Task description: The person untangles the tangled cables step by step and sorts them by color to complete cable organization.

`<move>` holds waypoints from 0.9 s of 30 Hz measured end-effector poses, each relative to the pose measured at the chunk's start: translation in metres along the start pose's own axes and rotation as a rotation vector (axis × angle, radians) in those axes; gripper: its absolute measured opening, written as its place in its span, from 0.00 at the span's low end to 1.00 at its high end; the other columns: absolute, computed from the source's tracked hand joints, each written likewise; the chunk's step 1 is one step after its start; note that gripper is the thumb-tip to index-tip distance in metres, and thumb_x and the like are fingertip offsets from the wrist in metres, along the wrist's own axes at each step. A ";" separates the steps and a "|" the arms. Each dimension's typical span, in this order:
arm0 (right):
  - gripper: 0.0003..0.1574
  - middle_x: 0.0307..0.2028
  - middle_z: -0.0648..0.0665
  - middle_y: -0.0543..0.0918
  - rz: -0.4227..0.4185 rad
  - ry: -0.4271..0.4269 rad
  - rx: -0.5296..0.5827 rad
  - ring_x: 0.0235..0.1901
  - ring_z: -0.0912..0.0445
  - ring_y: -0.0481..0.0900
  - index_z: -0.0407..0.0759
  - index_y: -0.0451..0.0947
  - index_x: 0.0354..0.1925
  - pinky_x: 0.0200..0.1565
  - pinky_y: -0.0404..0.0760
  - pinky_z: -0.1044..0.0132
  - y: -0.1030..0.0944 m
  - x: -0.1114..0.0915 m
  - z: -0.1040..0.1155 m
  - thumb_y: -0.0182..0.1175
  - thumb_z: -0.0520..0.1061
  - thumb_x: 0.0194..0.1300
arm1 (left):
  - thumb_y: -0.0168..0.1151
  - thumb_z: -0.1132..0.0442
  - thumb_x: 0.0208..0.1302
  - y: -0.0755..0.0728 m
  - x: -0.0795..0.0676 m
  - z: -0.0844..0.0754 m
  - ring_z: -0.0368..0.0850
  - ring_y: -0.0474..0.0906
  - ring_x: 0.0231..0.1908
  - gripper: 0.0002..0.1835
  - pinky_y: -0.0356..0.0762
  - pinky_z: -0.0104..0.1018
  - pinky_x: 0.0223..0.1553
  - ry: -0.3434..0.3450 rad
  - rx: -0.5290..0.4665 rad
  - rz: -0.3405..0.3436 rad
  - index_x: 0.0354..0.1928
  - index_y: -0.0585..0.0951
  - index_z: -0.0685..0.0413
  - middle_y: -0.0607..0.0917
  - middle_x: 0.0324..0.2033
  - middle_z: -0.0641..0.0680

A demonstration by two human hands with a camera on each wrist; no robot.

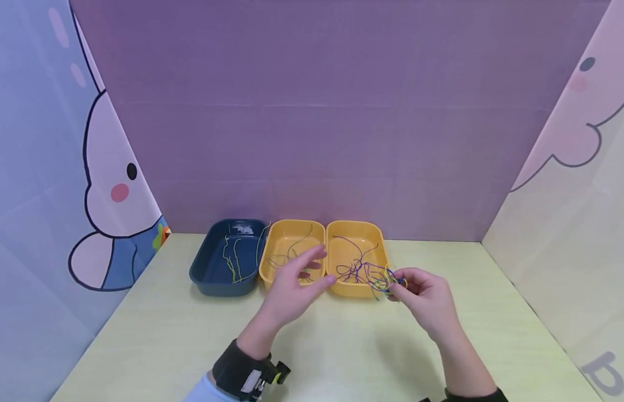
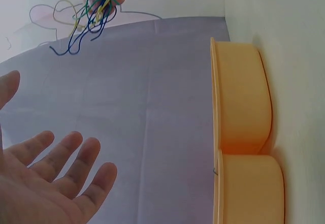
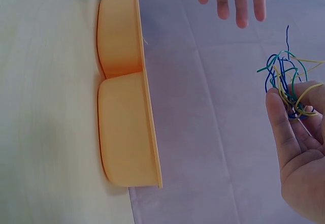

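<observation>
My right hand (image 1: 424, 301) pinches a tangled bundle of blue, yellow and green wires (image 3: 284, 79) between thumb and fingers. In the head view the bundle overlaps the front right of the right yellow tray (image 1: 359, 289). Blue wires (image 1: 361, 262) show inside that tray. My left hand (image 1: 296, 287) is held with spread fingers in front of the middle yellow tray (image 1: 291, 226), holding nothing. Its palm and fingers (image 2: 86, 155) show in the left wrist view. Thin wires (image 1: 291, 251) lie in the middle tray, partly hidden by the left hand.
A dark blue tray (image 1: 203, 273) stands at the left, touching or close beside the middle yellow tray, with several yellow wires (image 1: 233, 262) in it. All three trays stand in a row at the back of the pale table (image 1: 342, 357), before a purple backdrop (image 1: 312, 111).
</observation>
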State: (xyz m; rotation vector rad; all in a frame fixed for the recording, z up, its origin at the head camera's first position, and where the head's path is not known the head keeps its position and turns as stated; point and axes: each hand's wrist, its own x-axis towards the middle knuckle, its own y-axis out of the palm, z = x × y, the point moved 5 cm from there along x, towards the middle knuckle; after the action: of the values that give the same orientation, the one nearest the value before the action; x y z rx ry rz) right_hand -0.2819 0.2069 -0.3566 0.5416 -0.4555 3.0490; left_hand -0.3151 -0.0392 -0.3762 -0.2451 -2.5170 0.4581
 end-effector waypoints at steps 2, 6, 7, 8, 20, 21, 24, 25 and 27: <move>0.07 0.30 0.34 0.83 0.006 0.004 -0.004 0.25 0.46 0.81 0.26 0.79 0.38 0.31 0.84 0.64 0.002 0.000 0.000 0.62 0.28 0.58 | 0.65 0.45 0.61 0.004 -0.001 -0.002 0.38 0.73 0.49 0.31 0.76 0.47 0.47 -0.004 -0.009 0.008 0.65 0.70 0.40 0.77 0.55 0.40; 0.07 0.30 0.35 0.83 0.021 0.006 -0.008 0.25 0.46 0.81 0.27 0.79 0.38 0.30 0.84 0.64 0.006 -0.001 0.000 0.62 0.28 0.58 | 0.66 0.47 0.60 0.011 -0.001 -0.005 0.37 0.75 0.46 0.31 0.77 0.47 0.46 0.004 -0.030 0.014 0.64 0.71 0.42 0.78 0.53 0.41; 0.07 0.30 0.35 0.83 0.024 0.007 -0.004 0.25 0.46 0.81 0.27 0.79 0.38 0.30 0.84 0.64 0.006 -0.001 0.000 0.62 0.28 0.58 | 0.67 0.47 0.60 0.013 -0.001 -0.006 0.37 0.75 0.45 0.31 0.77 0.47 0.45 0.007 -0.034 0.016 0.64 0.71 0.43 0.78 0.52 0.41; 0.07 0.30 0.35 0.83 0.028 0.008 -0.002 0.25 0.46 0.81 0.26 0.79 0.38 0.30 0.84 0.63 0.007 -0.001 0.000 0.62 0.28 0.58 | 0.67 0.48 0.60 0.015 -0.002 -0.006 0.37 0.75 0.45 0.31 0.77 0.47 0.45 0.011 -0.037 0.020 0.64 0.71 0.43 0.79 0.52 0.42; 0.07 0.30 0.34 0.83 0.054 -0.002 -0.003 0.26 0.46 0.81 0.28 0.79 0.38 0.30 0.84 0.64 0.016 -0.002 -0.002 0.62 0.28 0.58 | 0.67 0.49 0.60 0.029 -0.003 -0.010 0.40 0.76 0.41 0.23 0.80 0.45 0.40 0.030 -0.022 0.052 0.57 0.78 0.45 0.81 0.46 0.44; 0.07 0.30 0.34 0.83 0.058 -0.009 0.000 0.26 0.46 0.81 0.28 0.79 0.37 0.30 0.84 0.64 0.016 -0.002 -0.003 0.62 0.28 0.58 | 0.66 0.49 0.61 0.029 -0.003 -0.010 0.41 0.77 0.41 0.22 0.80 0.44 0.39 0.040 -0.016 0.052 0.55 0.79 0.46 0.81 0.45 0.44; 0.06 0.30 0.36 0.84 0.064 -0.009 0.018 0.25 0.47 0.81 0.30 0.80 0.37 0.30 0.84 0.62 0.017 0.000 -0.014 0.63 0.28 0.58 | 0.65 0.49 0.62 0.031 -0.004 -0.011 0.42 0.77 0.40 0.18 0.80 0.40 0.37 0.051 -0.006 0.050 0.51 0.82 0.48 0.82 0.44 0.44; 0.06 0.30 0.36 0.84 0.065 -0.009 0.021 0.26 0.47 0.81 0.31 0.80 0.37 0.30 0.84 0.62 0.017 0.001 -0.019 0.63 0.28 0.57 | 0.65 0.49 0.62 0.031 -0.004 -0.011 0.41 0.77 0.39 0.17 0.80 0.39 0.36 0.050 -0.006 0.051 0.50 0.82 0.48 0.82 0.43 0.44; 0.07 0.30 0.38 0.84 0.066 -0.013 0.025 0.26 0.48 0.82 0.33 0.81 0.36 0.30 0.84 0.61 0.017 0.003 -0.026 0.64 0.29 0.57 | 0.64 0.49 0.63 0.031 -0.004 -0.010 0.39 0.76 0.38 0.15 0.80 0.38 0.36 0.039 -0.006 0.053 0.49 0.83 0.46 0.82 0.41 0.42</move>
State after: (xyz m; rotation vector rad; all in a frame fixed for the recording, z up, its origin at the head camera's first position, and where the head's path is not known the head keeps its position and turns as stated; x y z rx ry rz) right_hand -0.2942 0.1979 -0.3841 0.5593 -0.4444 3.1201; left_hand -0.3038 -0.0085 -0.3820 -0.3201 -2.4786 0.4623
